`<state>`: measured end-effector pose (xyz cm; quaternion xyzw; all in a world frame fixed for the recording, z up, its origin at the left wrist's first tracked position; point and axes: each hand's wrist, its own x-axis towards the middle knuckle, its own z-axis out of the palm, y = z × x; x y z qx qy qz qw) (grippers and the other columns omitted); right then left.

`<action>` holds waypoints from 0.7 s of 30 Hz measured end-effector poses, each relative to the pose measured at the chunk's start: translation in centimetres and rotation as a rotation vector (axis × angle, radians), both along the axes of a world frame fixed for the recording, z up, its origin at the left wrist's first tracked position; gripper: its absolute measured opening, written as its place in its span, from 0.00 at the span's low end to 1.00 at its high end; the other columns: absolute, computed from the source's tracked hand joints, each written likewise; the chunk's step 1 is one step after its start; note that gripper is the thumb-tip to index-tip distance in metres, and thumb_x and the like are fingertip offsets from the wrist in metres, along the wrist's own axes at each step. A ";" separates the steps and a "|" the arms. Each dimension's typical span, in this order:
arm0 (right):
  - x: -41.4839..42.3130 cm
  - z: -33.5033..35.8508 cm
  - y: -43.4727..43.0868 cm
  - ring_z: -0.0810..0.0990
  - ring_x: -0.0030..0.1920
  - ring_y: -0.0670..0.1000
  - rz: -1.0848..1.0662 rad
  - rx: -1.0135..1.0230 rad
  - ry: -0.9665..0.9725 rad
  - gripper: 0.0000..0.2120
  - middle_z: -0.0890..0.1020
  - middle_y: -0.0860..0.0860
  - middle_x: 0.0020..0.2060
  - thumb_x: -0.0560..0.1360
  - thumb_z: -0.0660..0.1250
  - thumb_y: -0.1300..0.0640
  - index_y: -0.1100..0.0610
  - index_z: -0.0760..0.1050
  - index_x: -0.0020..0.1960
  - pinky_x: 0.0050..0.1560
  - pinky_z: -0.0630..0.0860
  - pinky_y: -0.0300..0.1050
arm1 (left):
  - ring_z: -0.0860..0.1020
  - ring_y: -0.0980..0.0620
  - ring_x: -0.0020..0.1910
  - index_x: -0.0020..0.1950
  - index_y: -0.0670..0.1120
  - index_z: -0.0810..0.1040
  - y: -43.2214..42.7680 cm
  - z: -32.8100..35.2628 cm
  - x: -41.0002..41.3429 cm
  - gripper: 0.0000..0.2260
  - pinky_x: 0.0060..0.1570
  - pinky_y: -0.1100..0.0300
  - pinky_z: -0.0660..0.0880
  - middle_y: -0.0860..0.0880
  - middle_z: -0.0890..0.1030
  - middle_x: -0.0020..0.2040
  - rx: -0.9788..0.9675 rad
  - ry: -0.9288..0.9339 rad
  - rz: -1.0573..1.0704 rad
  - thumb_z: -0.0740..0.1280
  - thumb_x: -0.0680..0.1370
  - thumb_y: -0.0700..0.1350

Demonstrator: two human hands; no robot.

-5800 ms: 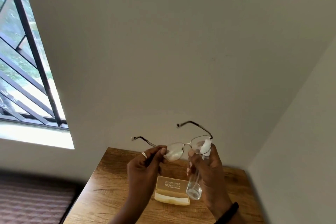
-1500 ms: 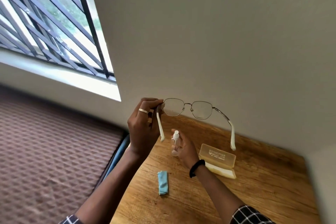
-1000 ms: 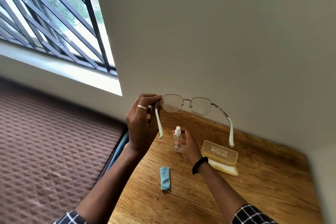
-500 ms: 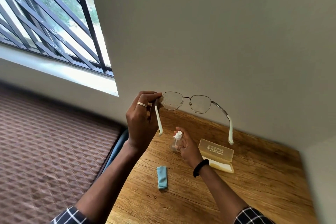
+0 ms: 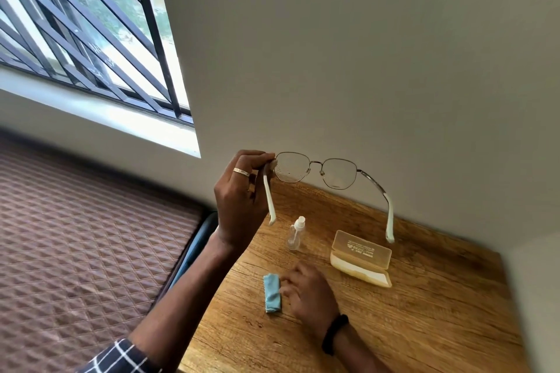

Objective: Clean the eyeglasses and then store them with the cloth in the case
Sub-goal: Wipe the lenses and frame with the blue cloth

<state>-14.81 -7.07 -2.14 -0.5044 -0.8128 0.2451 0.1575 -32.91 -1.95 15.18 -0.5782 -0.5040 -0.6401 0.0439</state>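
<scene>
Fingers (image 5: pixel 287 278) of right hand (image 5: pixel 306 291) loosely curled, holding nothing: off the spray bottle (image 5: pixel 295 235), now upright on the table (image 5: pixel 439 327), and down beside the cloth (image 5: pixel 271 292) near the left edge. Left hand (image 5: pixel 239 200) still pinching eyeglasses (image 5: pixel 289 168) aloft over the far edge. Probably spraying done, wiping next.

We held our left grip (image 5: pixel 242 200) raised, its back toward the camera, thumb and fingertips pinching the eyeglasses (image 5: pixel 339 172) at one frame corner. A ring (image 5: pixel 242 172) sat on one finger, and the forearm rose from a checked sleeve (image 5: pixel 121 356). Our right grip (image 5: pixel 309 289) lay low, palm down, fingers loosely curled and blurred, just beside the cloth (image 5: pixel 272 288); contact could not be told. A black band (image 5: pixel 335 334) circled that wrist.
</scene>
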 end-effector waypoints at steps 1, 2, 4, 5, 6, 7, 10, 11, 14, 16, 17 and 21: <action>-0.2 -0.3 0.0 0.74 0.55 0.43 0.046 -0.047 -0.053 0.11 0.77 0.42 0.52 0.75 0.68 0.52 0.47 0.79 0.57 0.59 0.73 0.42 | 0.78 0.59 0.40 0.47 0.33 0.81 0.0 -0.1 0.1 0.02 0.45 0.74 0.72 0.42 0.81 0.42 -0.001 -0.004 -0.008 0.70 0.75 0.28; -0.4 -0.5 0.1 0.73 0.56 0.44 0.082 -0.062 -0.106 0.13 0.76 0.43 0.54 0.74 0.68 0.50 0.47 0.79 0.59 0.60 0.72 0.43 | 0.78 0.60 0.40 0.47 0.33 0.81 0.0 -0.1 0.2 0.02 0.44 0.74 0.72 0.42 0.81 0.43 0.000 -0.007 -0.015 0.70 0.75 0.29; -0.9 -0.9 0.2 0.71 0.58 0.47 0.139 -0.032 -0.223 0.16 0.75 0.45 0.56 0.74 0.68 0.48 0.48 0.77 0.60 0.61 0.71 0.46 | 0.78 0.61 0.41 0.47 0.33 0.80 -0.1 -0.1 0.3 0.02 0.44 0.74 0.72 0.43 0.81 0.43 -0.001 -0.013 -0.021 0.69 0.76 0.30; -1.1 -1.1 0.2 0.71 0.58 0.48 0.155 -0.008 -0.271 0.17 0.75 0.46 0.57 0.74 0.68 0.47 0.48 0.76 0.61 0.61 0.71 0.46 | 0.78 0.61 0.40 0.47 0.33 0.80 -0.1 -0.1 0.4 0.01 0.44 0.74 0.72 0.43 0.81 0.43 -0.001 -0.015 -0.022 0.69 0.76 0.30; -1.2 -1.2 0.2 0.71 0.58 0.49 0.164 0.017 -0.308 0.17 0.75 0.47 0.57 0.74 0.67 0.46 0.49 0.75 0.62 0.60 0.72 0.47 | 0.78 0.60 0.40 0.46 0.32 0.80 -0.1 0.0 0.5 0.01 0.44 0.74 0.72 0.42 0.81 0.42 0.000 -0.014 -0.024 0.69 0.76 0.30; -1.3 -1.3 0.0 0.71 0.58 0.49 0.174 0.047 -0.328 0.17 0.74 0.48 0.57 0.75 0.67 0.47 0.50 0.75 0.62 0.59 0.72 0.47 | 0.78 0.60 0.40 0.46 0.32 0.80 -0.1 0.1 0.6 0.01 0.44 0.74 0.72 0.42 0.81 0.42 0.003 -0.012 -0.026 0.69 0.76 0.29; -1.7 -1.4 -0.9 0.73 0.55 0.52 0.247 0.162 -0.374 0.09 0.75 0.50 0.53 0.74 0.68 0.53 0.52 0.77 0.54 0.53 0.72 0.49 | 0.78 0.59 0.40 0.46 0.33 0.80 0.0 0.3 1.1 0.01 0.45 0.73 0.72 0.42 0.81 0.42 0.004 -0.004 -0.031 0.70 0.76 0.30; -1.7 -1.4 -1.3 0.73 0.53 0.53 0.272 0.193 -0.398 0.07 0.75 0.50 0.52 0.73 0.69 0.55 0.53 0.77 0.51 0.52 0.72 0.49 | 0.78 0.58 0.40 0.46 0.33 0.80 0.0 0.4 1.2 0.01 0.44 0.72 0.73 0.42 0.81 0.43 0.001 -0.005 -0.037 0.70 0.76 0.30; -1.1 -1.5 -2.0 0.74 0.54 0.53 0.260 0.201 -0.409 0.07 0.77 0.51 0.52 0.71 0.69 0.55 0.54 0.78 0.49 0.55 0.74 0.50 | 0.80 0.55 0.39 0.47 0.32 0.80 0.1 0.7 1.8 0.02 0.44 0.71 0.73 0.41 0.81 0.43 -0.001 -0.014 -0.068 0.69 0.77 0.32; -0.3 -0.6 -2.1 0.74 0.51 0.50 0.138 0.158 -0.277 0.06 0.77 0.47 0.49 0.71 0.68 0.52 0.51 0.78 0.48 0.54 0.75 0.49 | 0.80 0.53 0.38 0.47 0.32 0.80 0.1 0.9 2.2 0.03 0.43 0.71 0.73 0.41 0.81 0.43 0.004 -0.009 -0.085 0.68 0.78 0.33; 0.2 0.4 -2.1 0.75 0.48 0.47 0.053 0.144 -0.184 0.05 0.76 0.44 0.47 0.71 0.68 0.51 0.49 0.79 0.47 0.52 0.76 0.46 | 0.80 0.53 0.38 0.47 0.32 0.80 0.1 1.0 2.5 0.04 0.43 0.71 0.73 0.41 0.81 0.43 0.007 -0.006 -0.094 0.68 0.78 0.33; 2.7 8.0 -1.4 0.75 0.40 0.38 -0.262 0.215 0.149 0.05 0.77 0.39 0.44 0.73 0.73 0.54 0.49 0.80 0.48 0.41 0.73 0.31 | 0.79 0.58 0.40 0.46 0.33 0.80 0.3 1.6 4.2 0.01 0.43 0.75 0.72 0.42 0.82 0.43 0.001 0.023 -0.108 0.69 0.76 0.31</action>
